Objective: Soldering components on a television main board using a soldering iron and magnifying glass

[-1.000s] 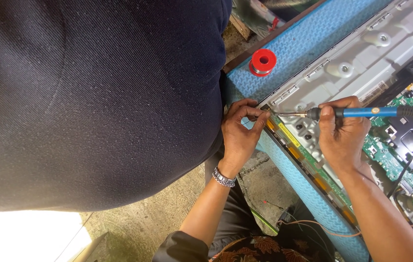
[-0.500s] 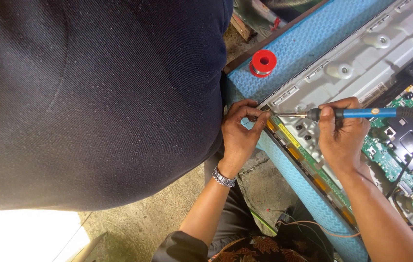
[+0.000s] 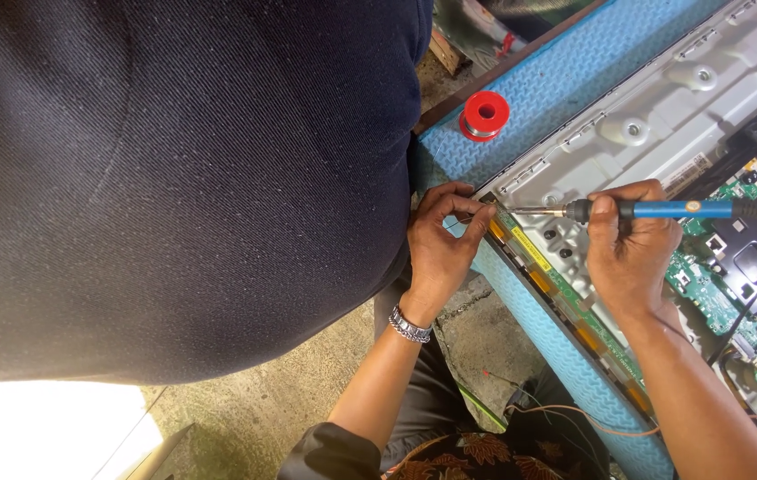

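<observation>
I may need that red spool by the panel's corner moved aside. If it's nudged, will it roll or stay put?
The red spool seems to rest on a flat flange, so a nudge would probably slide it, not roll it. The textured blue mat likely adds grip. Tipped onto its edge, its round flanges could roll. It looks small and probably light.

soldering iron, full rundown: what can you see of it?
The soldering iron has a blue handle, a black collar at the front and a thin metal shaft ending in a fine tip. It lies nearly level, tip pointing toward the left hand. The right hand holds it near the collar. The tip sits at the corner of the long narrow circuit strip, by the left fingertips. A black rear end leads to a dark cord.
</observation>
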